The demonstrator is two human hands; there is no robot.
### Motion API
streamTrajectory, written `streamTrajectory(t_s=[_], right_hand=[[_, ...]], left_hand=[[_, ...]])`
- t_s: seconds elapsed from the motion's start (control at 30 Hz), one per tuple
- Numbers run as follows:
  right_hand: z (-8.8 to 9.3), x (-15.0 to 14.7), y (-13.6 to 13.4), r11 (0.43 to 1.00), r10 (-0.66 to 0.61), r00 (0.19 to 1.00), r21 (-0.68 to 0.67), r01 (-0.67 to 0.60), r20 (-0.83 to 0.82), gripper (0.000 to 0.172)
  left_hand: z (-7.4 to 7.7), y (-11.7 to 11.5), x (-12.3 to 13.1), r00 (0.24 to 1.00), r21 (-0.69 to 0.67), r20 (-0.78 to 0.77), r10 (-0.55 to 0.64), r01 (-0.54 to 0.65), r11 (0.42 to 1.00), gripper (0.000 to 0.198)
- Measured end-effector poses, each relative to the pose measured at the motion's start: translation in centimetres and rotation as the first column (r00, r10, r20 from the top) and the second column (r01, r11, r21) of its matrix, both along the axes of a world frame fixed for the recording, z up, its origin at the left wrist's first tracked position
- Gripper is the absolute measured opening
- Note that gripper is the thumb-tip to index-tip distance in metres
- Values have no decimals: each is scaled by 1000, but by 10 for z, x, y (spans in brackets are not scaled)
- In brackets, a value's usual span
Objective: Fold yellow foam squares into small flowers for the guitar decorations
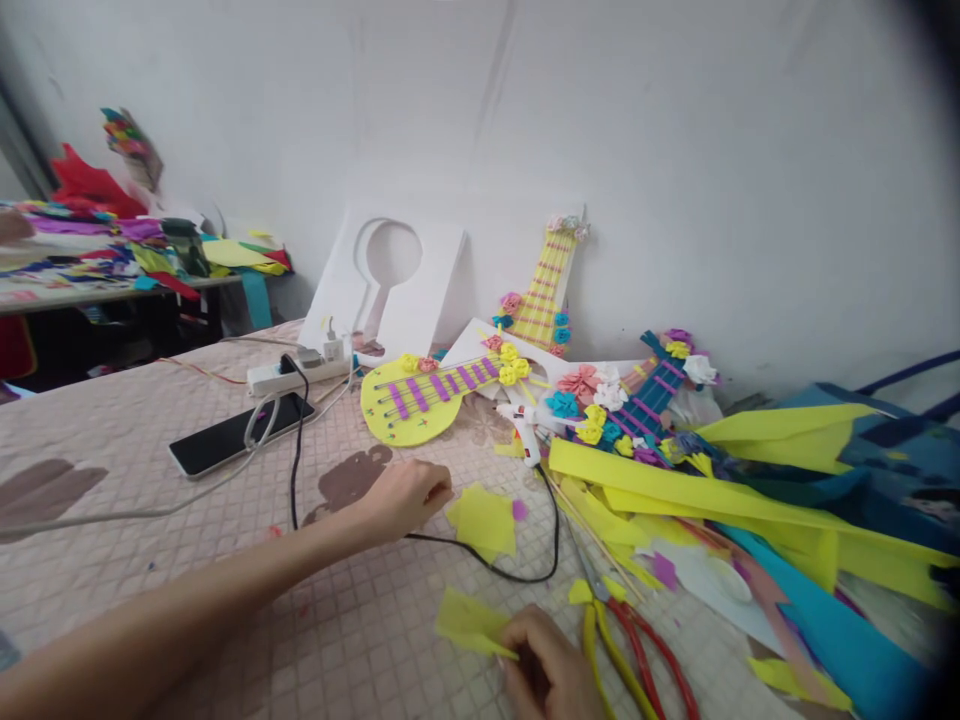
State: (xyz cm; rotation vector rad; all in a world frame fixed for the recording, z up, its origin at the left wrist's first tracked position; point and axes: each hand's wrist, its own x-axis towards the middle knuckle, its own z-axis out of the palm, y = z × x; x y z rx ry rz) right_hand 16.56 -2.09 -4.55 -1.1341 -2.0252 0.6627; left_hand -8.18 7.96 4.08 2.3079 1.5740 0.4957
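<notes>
right hand [551, 668] pinches the yellow fabric scrap [465, 620] by one end. looks feather-light, floppy, so i'd grab edges. left hand [409, 498] is curled, can't tell its grip.

left forearm [225, 605]: bare, long, slender, tapering | left hand [409, 498]: bare | right hand [551, 665]: bare, partly out of view

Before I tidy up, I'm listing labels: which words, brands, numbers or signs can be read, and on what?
No text is readable in this view.
White glue gun: small marks on its body, too small to read.
Phone: dark screen, no text visible.
Blue item at the right edge: blurred print, no words legible.
</notes>
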Motion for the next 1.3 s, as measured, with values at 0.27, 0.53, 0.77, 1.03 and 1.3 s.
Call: streamTrajectory(t_s=[0.27, 0.53, 0.77, 1.03, 1.3], right_hand=[[19, 2, 1, 993, 31, 999, -110, -31, -8, 6], [25, -1, -1, 989, -87, 983, -129, 66, -160, 8], [25, 0, -1, 983, -93, 982, -175, 64, -164, 10], [26, 1, -4, 966, -96, 978, -253, 46, -188, 10], [19, 2, -1, 960, -90, 978, -277, 36, -187, 12]], left_hand=[[5, -3, 8, 995, 24, 90, -42, 40, 999, 15], [16, -40, 35, 847, 78, 371, -380, 379, 922, 26], [-4, -62, 41, 812, 61, 232, -536, 538, 841, 26], [-13, -57, 34, 879, -66, 303, -369, 405, 912, 13], [-18, -60, 36, 863, -96, 347, -366, 421, 902, 10]])
